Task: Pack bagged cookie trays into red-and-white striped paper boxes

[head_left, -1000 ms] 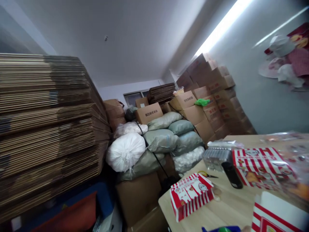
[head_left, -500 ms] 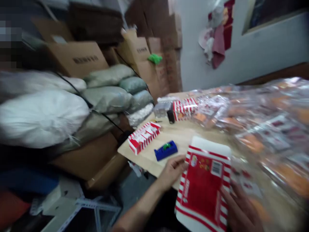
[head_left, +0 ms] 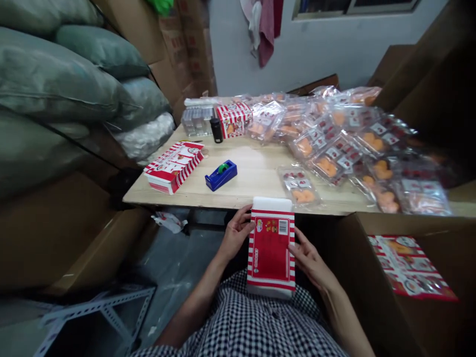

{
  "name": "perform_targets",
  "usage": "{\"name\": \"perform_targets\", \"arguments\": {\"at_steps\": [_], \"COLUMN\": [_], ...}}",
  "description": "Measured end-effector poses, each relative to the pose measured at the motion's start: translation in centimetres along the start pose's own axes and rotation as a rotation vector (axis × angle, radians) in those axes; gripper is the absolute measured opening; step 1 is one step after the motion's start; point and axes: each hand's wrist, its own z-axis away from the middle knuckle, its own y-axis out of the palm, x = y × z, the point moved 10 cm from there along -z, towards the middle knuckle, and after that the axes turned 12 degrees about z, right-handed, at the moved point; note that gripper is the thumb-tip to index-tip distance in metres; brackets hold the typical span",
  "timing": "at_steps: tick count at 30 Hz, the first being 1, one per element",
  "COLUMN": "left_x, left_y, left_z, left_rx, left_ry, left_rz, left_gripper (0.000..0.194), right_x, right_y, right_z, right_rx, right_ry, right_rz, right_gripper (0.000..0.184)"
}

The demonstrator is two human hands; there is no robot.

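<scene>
Left hand (head_left: 237, 233) and right hand (head_left: 310, 263) are holding a red-striped carton (head_left: 270, 255) between them, fingers loosely curled along its opposite long edges. Its long axis is running from the checked shirt (head_left: 260, 329) toward the table (head_left: 256, 171), the left hand gripping nearer the far end, the right slightly lower.

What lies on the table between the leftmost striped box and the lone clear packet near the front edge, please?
In the head view, a blue tape dispenser lies between the striped box and the clear packet, touching neither.
</scene>
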Motion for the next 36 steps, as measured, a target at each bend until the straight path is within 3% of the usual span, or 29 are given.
{"name": "perform_targets", "arguments": {"at_steps": [2,4,8,14,20,26,29,32,36], "left_x": [0.1,-0.1,-1.2,-2.0,-2.4,0.4,1.9,2.1,1.5], "left_y": [-0.4,-0.3,-0.2,-0.6,-0.5,-1.4,-0.9,0.0,0.1], "left_z": [0.6,1.0,1.0,0.0,-2.4,-4.1,-4.4,-4.6,-4.4], "left_rx": [0.001,0.020,0.055,0.083,0.092,-0.073,-0.114,-0.102,-0.093], "left_ry": [-0.001,-0.012,-0.026,-0.034,0.066,-0.010,-0.069,-0.094,-0.079], "left_rz": [-0.023,-0.045,-0.088,-0.314,-0.502,-0.103,0.108,0.175,0.157], "left_gripper": [0.056,0.052,0.037,0.020,0.023,0.019,0.046,0.052,0.046], "right_x": [0.9,2.1,3.8,5.2,4.8,3.8,3.2,3.1,3.3], "right_y": [-0.2,-0.4,0.1,-0.4,-1.7,-3.7,-4.2,-4.1,-3.5], "right_z": [0.3,0.3,-0.7,-3.0,-5.6,-7.2,-7.3,-7.1,-6.1], "right_rx": [-0.099,-0.192,-0.208,-0.065,0.045,-0.239,-0.359,-0.370,-0.251], "right_ry": [-0.119,-0.236,-0.336,-0.291,-0.156,-0.130,-0.136,-0.122,-0.075], "right_rz": [-0.005,0.004,0.068,0.149,0.202,0.087,0.024,-0.035,0.063], "right_gripper": [0.074,0.064,0.045,0.017,0.019,0.027,0.030,0.032,0.025]}}
